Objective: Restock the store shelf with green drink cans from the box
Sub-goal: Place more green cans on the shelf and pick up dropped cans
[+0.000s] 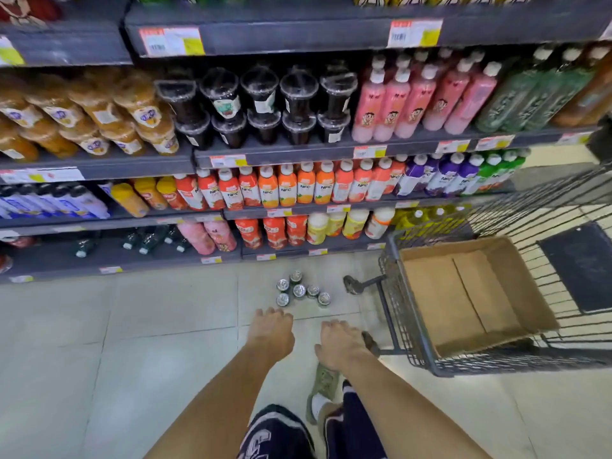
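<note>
Several green drink cans [299, 290] stand upright in a cluster on the tiled floor, just in front of the bottom shelf [119, 260]. A cardboard box [470, 293] sits in the shopping cart at the right; its inside shows only bare cardboard. My left hand [270, 332] reaches down toward the cans with loosely curled fingers and holds nothing. My right hand [339, 342] hangs beside it, just as bare, a short way below the cluster. Neither hand touches a can.
A grey wire shopping cart [397, 326] stands close on the right, its wheel [352, 284] near the cans. Shelves above carry juice bottles, dark cups and pink bottles. My shoe [326, 382] is on the floor below my right hand.
</note>
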### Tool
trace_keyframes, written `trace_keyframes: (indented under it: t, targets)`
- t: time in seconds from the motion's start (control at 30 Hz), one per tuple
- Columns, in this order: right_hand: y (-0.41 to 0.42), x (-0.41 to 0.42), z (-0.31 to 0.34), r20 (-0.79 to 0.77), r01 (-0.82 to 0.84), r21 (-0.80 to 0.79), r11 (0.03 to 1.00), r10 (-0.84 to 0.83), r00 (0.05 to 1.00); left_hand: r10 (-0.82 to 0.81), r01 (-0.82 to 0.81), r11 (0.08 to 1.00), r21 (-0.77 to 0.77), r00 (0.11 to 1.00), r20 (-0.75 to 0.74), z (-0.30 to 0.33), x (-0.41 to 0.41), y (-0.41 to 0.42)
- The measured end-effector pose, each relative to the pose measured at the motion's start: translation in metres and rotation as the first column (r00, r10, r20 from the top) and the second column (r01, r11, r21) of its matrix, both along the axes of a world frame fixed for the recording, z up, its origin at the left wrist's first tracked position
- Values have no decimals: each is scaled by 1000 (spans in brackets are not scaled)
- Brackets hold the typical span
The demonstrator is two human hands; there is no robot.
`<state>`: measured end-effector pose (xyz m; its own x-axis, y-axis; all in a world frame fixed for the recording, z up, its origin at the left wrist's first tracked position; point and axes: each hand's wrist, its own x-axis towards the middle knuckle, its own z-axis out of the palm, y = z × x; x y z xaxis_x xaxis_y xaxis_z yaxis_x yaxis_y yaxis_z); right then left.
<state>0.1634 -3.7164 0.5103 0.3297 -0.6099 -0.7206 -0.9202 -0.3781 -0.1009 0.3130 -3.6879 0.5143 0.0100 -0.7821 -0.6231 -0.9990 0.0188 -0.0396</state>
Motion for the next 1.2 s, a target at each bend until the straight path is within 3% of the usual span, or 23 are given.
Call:
trace_keyframes:
  t: [0.2,0.37,0.67,0.97,1.2]
  targets:
    - [-20,-1,-76,-1,27,111,993,-27,1000,26,-23,998,54,998,-58,-71,-7,-27]
    - [-43,-7,-155,13,144,229,963,-151,989,101,-89,987,136,991,-86,-156,4,-34]
    - [-84,16,-331,53,197,214,957,-212,976,20,0,977,211,995,-93,-343,25,-74]
    - [-109,11,-489,109,235,99,967,-245,963,-60,70,994,78,990,-127,-499,25,-121]
    - [-146,-8,-576,192,296,-109,949,-272,943,-139,131,989,-64,980,-145,-576,-9,-182]
